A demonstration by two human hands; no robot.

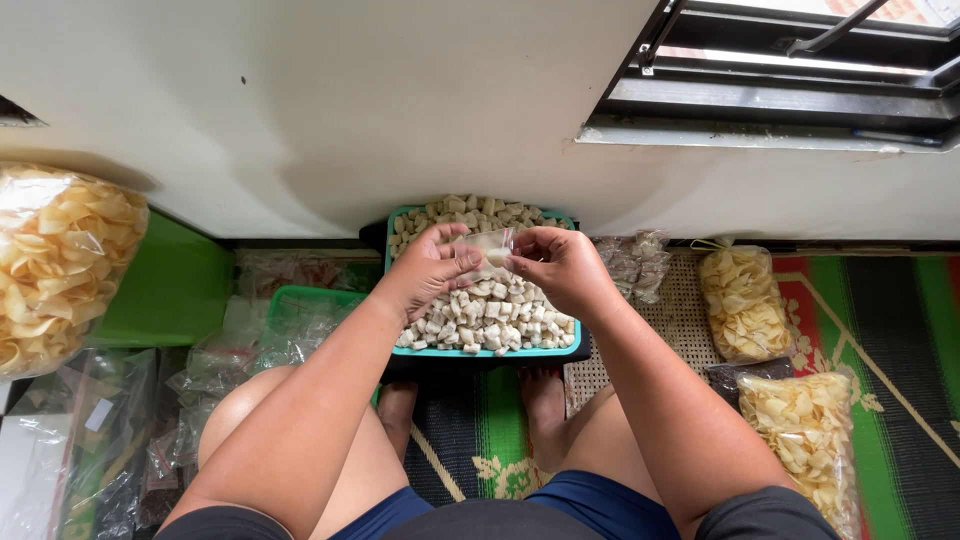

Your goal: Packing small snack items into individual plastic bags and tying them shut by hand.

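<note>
Together, hands pinching small bag

Teal tray, green-red striped mat

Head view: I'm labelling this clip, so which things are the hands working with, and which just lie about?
In use:
left hand
right hand
small clear bag pinched between both hands
teal tray of pale cracker pieces, right under them

Lying about:
big chip bag at left
two chip bags at right
empty clear bags
green basket
striped mat
</note>
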